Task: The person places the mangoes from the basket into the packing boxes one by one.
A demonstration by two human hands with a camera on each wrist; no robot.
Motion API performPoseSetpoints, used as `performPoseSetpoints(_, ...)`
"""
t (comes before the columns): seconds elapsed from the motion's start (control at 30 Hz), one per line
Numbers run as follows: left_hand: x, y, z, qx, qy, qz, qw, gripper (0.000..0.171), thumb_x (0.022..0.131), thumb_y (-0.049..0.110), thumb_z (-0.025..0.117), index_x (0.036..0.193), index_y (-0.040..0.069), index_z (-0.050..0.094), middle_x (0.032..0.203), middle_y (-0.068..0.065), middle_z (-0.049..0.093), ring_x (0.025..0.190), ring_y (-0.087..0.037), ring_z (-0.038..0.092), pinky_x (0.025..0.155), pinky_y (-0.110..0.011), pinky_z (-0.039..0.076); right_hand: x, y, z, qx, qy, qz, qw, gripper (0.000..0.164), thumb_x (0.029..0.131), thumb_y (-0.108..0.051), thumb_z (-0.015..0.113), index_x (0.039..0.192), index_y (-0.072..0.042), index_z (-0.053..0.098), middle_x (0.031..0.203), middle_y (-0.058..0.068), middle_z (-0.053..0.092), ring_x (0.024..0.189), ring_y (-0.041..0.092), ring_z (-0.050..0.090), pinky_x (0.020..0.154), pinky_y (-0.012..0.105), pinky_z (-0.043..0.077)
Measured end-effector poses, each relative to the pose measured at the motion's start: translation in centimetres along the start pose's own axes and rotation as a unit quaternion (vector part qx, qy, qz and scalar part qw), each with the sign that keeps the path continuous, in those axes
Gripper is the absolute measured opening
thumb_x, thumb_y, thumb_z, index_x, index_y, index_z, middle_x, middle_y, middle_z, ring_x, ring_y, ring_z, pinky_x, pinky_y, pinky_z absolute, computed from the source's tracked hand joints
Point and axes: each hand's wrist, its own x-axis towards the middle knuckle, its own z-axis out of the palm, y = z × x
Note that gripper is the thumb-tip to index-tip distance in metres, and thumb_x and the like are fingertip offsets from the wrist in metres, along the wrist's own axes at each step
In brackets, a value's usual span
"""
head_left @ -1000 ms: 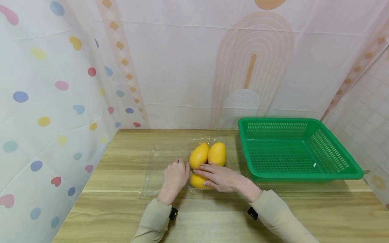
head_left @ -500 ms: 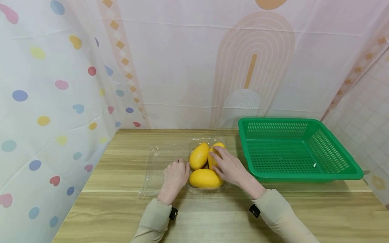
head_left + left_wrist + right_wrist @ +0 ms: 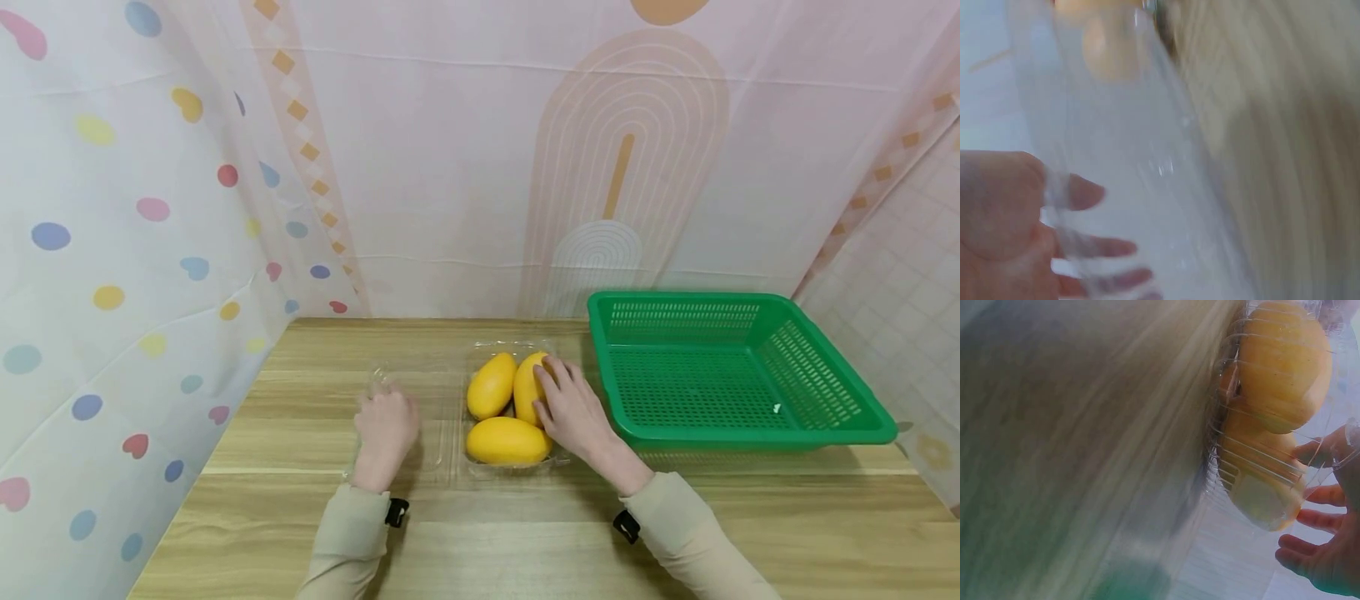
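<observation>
Three yellow mangoes sit in the base of a clear plastic clamshell box [image 3: 480, 477]: a left mango [image 3: 491, 386], a right mango [image 3: 528, 390] and a front mango [image 3: 508, 441] lying crosswise. The box's clear lid [image 3: 433, 446] is folded out to the left. Over the lid's left part is my left hand [image 3: 386, 429]; the left wrist view shows its fingers extended, seen through the lid [image 3: 1147, 162]. My right hand [image 3: 577, 417] rests fingertips on the right mango, fingers loosely bent and spread in the right wrist view, where two mangoes [image 3: 1285, 365] show through the box's ribbed wall.
A green perforated basket [image 3: 697, 383] stands to the right of the box, with a small white scrap [image 3: 777, 407] inside. All of it is on a wood-grain table [image 3: 510, 550]. Patterned cloth [image 3: 435, 167] hangs behind and on both sides.
My left hand has moved left from the box's middle fold to the lid's outer part. My right hand has gone from the front mango to the right mango, which now leans slightly.
</observation>
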Motion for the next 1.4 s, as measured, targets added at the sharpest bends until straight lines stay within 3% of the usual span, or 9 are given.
performPoseSetpoints(0.13,0.5,-1.8,-1.0,0.005,-0.092,-0.080,0.9925,0.052,0.098,0.024,0.037,0.127,-0.019,0.039,0.121,-0.040,0.042,0.111,-0.056,0.043,0.081,-0.059,0.049,0.0,-0.1,0.0,0.013,-0.029,0.018,0.999,0.046,0.087,-0.019,0.068,0.126,-0.001,0.055,0.133,0.018,0.053,0.115,0.039,0.052,0.087,0.049,0.051)
performPoseSetpoints(0.23,0.7,-2.8,-1.3,0.010,-0.134,-0.117,0.9840,0.057,0.098,0.024,0.033,0.132,-0.022,0.030,0.125,-0.043,0.041,0.114,-0.057,0.043,0.087,-0.060,0.046,0.0,0.0,0.2,0.028,-0.053,0.035,0.998,0.047,0.089,-0.022,0.066,0.128,0.000,0.053,0.135,0.019,0.051,0.117,0.040,0.051,0.092,0.052,0.049)
performPoseSetpoints(0.4,0.9,-3.7,-1.7,0.017,-0.165,-0.146,0.9752,0.049,0.097,0.023,0.034,0.118,-0.020,0.047,0.112,-0.037,0.057,0.101,-0.048,0.059,0.078,-0.052,0.050,0.0,0.0,0.4,0.050,-0.078,0.060,0.994,0.048,0.091,-0.024,0.063,0.131,0.000,0.051,0.138,0.019,0.049,0.121,0.040,0.050,0.098,0.053,0.045)
performPoseSetpoints(0.57,0.9,-4.0,-1.9,0.014,-0.186,-0.138,0.9728,0.042,0.097,0.021,0.035,0.102,-0.013,0.059,0.096,-0.029,0.063,0.089,-0.040,0.062,0.070,-0.047,0.050,0.1,0.1,0.3,0.062,-0.088,0.073,0.991,0.048,0.092,-0.025,0.061,0.133,-0.001,0.050,0.138,0.019,0.048,0.122,0.040,0.049,0.094,0.055,0.047)
performPoseSetpoints(0.83,0.9,-4.2,-2.1,0.012,-0.189,-0.124,0.9741,0.034,0.097,0.017,0.038,0.092,-0.007,0.061,0.081,-0.020,0.059,0.072,-0.029,0.055,0.066,-0.042,0.049,0.1,0.3,0.4,0.089,-0.107,0.106,0.985,0.048,0.095,-0.026,0.057,0.135,-0.001,0.049,0.141,0.021,0.044,0.124,0.042,0.048,0.096,0.054,0.046)
performPoseSetpoints(1.07,0.7,-4.6,-3.4,0.005,-0.154,-0.108,0.9822,0.032,0.096,0.012,0.037,0.073,-0.002,0.054,0.071,-0.019,0.054,0.064,-0.027,0.053,0.056,-0.038,0.048,0.0,0.4,0.6,0.148,-0.105,0.161,0.970,0.055,0.095,-0.025,0.058,0.139,0.002,0.041,0.146,0.024,0.036,0.124,0.041,0.049,0.091,0.051,0.050)
performPoseSetpoints(1.23,0.4,-4.5,-4.6,-0.016,-0.128,-0.104,0.9862,0.034,0.094,0.010,0.038,0.060,0.008,0.040,0.059,-0.008,0.042,0.055,-0.020,0.044,0.049,-0.030,0.041,-0.1,0.5,0.7,0.170,-0.116,0.195,0.959,0.060,0.095,-0.025,0.057,0.141,0.006,0.036,0.145,0.026,0.036,0.129,0.042,0.045,0.100,0.052,0.045)
performPoseSetpoints(1.4,0.3,-3.9,-5.8,-0.028,-0.100,-0.093,0.9902,0.033,0.091,0.008,0.039,0.058,0.011,0.036,0.057,-0.004,0.038,0.055,-0.021,0.043,0.050,-0.032,0.038,-0.1,0.6,0.7,0.184,-0.134,0.223,0.948,0.062,0.095,-0.027,0.056,0.141,0.008,0.034,0.143,0.028,0.039,0.130,0.042,0.044,0.103,0.052,0.042)
